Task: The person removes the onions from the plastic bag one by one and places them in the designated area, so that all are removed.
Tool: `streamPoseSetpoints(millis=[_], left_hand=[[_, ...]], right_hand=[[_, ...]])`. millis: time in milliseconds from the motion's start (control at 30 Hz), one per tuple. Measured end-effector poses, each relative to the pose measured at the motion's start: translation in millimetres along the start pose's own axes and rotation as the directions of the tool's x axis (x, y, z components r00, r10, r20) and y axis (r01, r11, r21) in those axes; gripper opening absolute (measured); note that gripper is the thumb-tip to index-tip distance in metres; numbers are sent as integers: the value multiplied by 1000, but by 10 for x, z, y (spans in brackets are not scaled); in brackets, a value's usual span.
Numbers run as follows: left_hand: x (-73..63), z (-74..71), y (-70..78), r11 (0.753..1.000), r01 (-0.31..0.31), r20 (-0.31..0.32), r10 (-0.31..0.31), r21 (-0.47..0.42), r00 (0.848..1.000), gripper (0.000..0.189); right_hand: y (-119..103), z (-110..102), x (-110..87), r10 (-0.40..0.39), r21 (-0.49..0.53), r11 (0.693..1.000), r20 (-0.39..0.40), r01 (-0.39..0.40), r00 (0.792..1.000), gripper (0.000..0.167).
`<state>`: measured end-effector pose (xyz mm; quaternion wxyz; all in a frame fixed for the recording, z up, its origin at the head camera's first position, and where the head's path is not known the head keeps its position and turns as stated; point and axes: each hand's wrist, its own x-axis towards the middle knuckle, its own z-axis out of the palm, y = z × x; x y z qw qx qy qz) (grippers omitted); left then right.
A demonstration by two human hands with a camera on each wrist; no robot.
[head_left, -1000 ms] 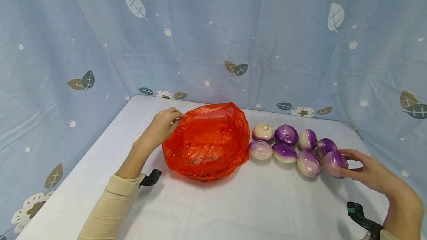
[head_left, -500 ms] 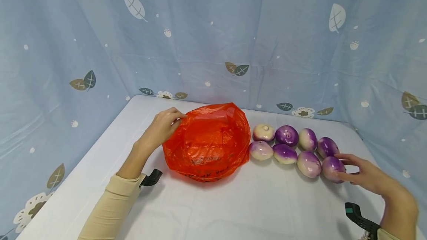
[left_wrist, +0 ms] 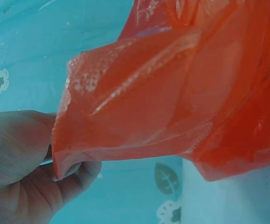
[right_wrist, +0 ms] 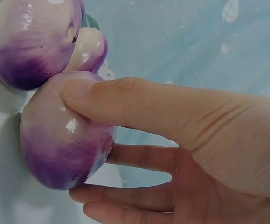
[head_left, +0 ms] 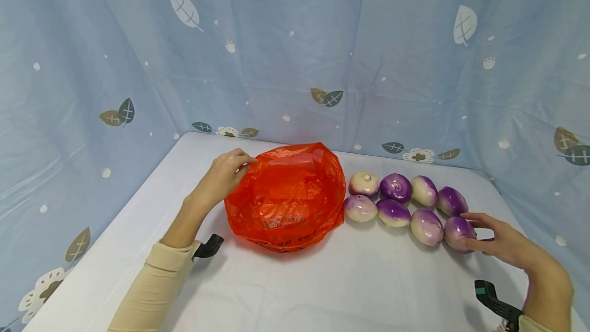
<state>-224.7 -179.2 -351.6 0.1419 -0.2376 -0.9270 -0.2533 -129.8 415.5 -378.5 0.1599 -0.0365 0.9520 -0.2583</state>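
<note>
Little moved: right hand [head_left: 500, 242] still grips end onion [head_left: 458, 233]; left hand [head_left: 223, 175] pinches bag [head_left: 286, 196] rim.

We saw the right hand [right_wrist: 204, 154] gripping a purple-and-white turnip [right_wrist: 62, 135] between thumb and fingers, two more turnips [right_wrist: 32, 44] touching behind.

White table [head_left: 359, 286], leaf-print blue curtains [head_left: 276, 50]
</note>
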Motion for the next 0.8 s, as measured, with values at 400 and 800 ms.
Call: streamPoseSetpoints(millis=[400,800], left_hand=[[-2,-6,22,1000,-14,14,14,-5,1000,23],[-9,1,41,998,-35,46,33,50,998,23]], right_hand=[[13,-10,-25,-12,-14,1000,5,13,1000,72],[-18,-37,-41,3,-12,1000,-4,-3,1000,72]])
